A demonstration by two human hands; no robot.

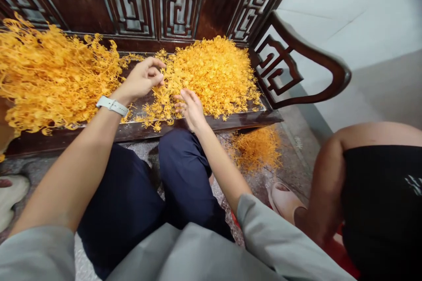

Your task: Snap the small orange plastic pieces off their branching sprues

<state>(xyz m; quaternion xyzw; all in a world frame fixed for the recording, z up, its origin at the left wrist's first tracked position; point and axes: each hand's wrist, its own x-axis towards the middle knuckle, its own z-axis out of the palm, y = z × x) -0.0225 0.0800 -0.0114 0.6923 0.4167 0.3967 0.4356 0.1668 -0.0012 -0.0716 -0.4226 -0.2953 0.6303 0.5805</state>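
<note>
Two heaps of small yellow-orange plastic pieces with curled, claw-like prongs lie on a dark wooden bench [231, 124]. The left heap [62, 74] looks stringier, with pieces joined by thin stems; the right heap [217, 74] is denser. Between them, loose pieces [158, 107] are scattered near the front edge. My left hand [147, 77], wearing a pale watch strap, hovers over this gap with fingers bent and thumb apart from the forefinger; I see nothing held. At the right heap's near left edge, my right hand [191, 107] has its fingers spread and appears empty.
The bench has a carved lattice back [178, 4] and a curved armrest [310, 66] at its right end. On the floor below sits a tangle of thin orange stems [259, 149]. Another person's bent leg [325, 193] and slipper are close on my right.
</note>
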